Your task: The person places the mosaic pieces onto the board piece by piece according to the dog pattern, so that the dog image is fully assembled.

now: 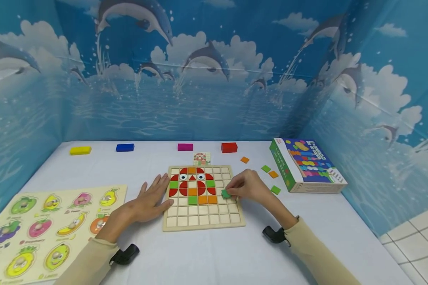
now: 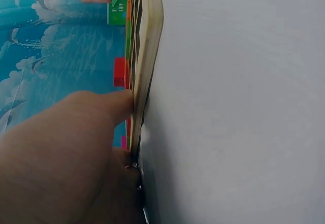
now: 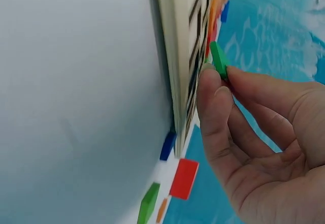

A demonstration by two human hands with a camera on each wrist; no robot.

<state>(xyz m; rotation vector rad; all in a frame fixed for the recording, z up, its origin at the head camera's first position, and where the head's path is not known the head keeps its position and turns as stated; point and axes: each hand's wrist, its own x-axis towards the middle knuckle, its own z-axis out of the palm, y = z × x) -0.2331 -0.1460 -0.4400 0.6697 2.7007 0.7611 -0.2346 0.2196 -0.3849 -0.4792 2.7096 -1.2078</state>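
A wooden grid board (image 1: 203,221) lies in the middle of the white table, partly filled with red, orange and green tiles that form an owl. My right hand (image 1: 247,186) pinches a small green tile (image 1: 226,193) between thumb and fingers, just above the board's right side; the same green tile (image 3: 219,59) shows close to the board's edge (image 3: 175,56). My left hand (image 1: 150,200) lies flat with straight fingers, its fingertips against the board's left edge (image 2: 147,56).
Loose green and orange tiles (image 1: 271,174) lie right of the board, beside a colourful box (image 1: 306,166). A small picture card (image 1: 201,158) sits behind the board. Yellow, blue, magenta and red blocks (image 1: 125,147) line the back. A fruit puzzle board (image 1: 39,229) lies at the left.
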